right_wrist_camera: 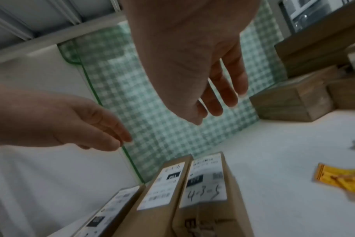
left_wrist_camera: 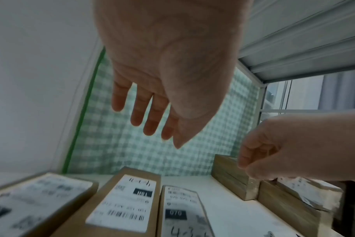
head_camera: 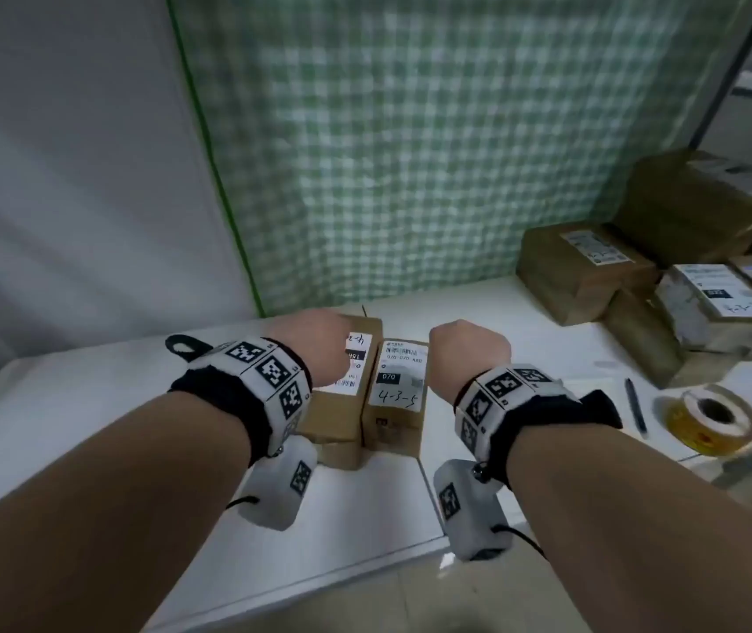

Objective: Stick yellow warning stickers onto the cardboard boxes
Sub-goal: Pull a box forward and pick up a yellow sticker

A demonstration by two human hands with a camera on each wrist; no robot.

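- Hovering above two small boxes (head_camera: 367,395), left hand (left_wrist_camera: 164,72) and right hand (right_wrist_camera: 192,64) were both relaxed, holding nothing.
- Sticker roll (head_camera: 709,418) looked light and flimsy; best peeled by a corner.

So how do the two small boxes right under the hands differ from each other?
The left box has its handwritten code at the label's far end, and the left hand covers part of it. The right box has "4-3-5" at the near end and is fully visible, with the right hand beside it. Both are brown cardboard with white labels; neither shows a yellow sticker.
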